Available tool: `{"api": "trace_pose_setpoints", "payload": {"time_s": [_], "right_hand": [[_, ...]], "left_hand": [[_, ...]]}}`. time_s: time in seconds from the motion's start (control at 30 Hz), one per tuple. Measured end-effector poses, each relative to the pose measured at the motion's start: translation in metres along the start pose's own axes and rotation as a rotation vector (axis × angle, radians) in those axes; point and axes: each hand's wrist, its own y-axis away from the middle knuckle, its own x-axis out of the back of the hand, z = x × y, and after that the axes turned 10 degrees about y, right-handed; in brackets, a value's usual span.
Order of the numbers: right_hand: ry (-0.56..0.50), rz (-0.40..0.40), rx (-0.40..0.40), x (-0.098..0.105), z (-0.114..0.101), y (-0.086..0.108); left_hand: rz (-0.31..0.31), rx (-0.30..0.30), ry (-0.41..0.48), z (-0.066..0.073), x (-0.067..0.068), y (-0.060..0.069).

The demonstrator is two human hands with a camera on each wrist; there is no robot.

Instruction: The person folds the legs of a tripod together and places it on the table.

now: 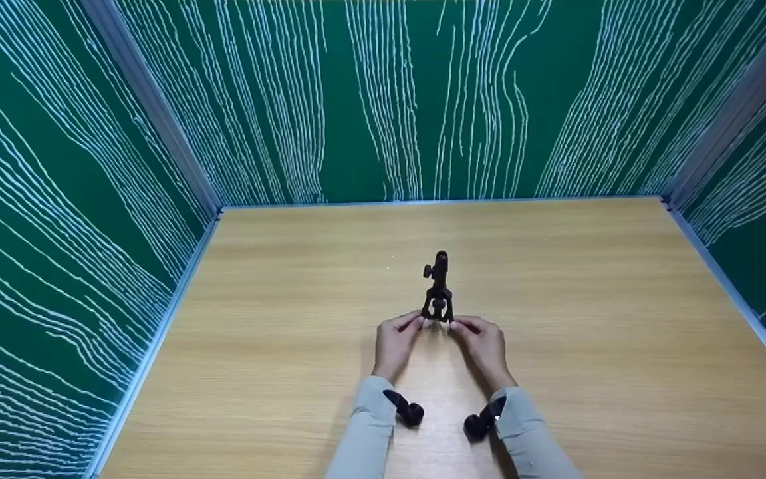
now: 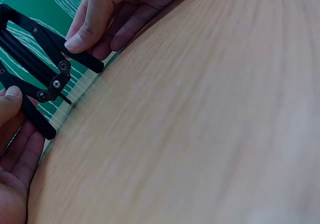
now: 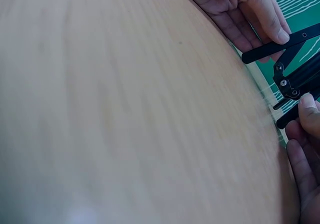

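Note:
A small black tripod (image 1: 439, 293) is held upright over the wooden table, with its hinged legs partly spread. My left hand (image 1: 396, 342) pinches one leg near its foot between thumb and fingers, and my right hand (image 1: 484, 346) pinches another leg the same way. In the left wrist view, thin braces join the tripod (image 2: 56, 84) legs to a central column, and the left thumb lies on a leg. From the right wrist, the right hand (image 3: 304, 159) shows at the lower right, gripping a leg close to its rounded end. A knob sticks out on the tripod's upper left side.
The wooden table (image 1: 276, 346) runs back to a green wall (image 1: 383, 100) with white wavy lines. Similar walls in metal frames stand left and right. Black wrist mounts (image 1: 411, 414) stick out at both cuffs. Tiny white specks lie behind the tripod.

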Motion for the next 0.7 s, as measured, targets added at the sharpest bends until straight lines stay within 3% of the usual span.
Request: {"api": "trace_pose_setpoints", "payload": {"time_s": [0.23,0.7], "right_hand": [[-0.019,-0.034,-0.008,0.0027,-0.0013,-0.0006],[-0.005,-0.071,-0.025,0.0028,-0.0022,-0.0040]], "left_hand": [[-0.012,-0.024,0.006,-0.0010,0.0001,-0.0008],[-0.004,0.010,0.001,0.0023,-0.0007,-0.0006]]}}
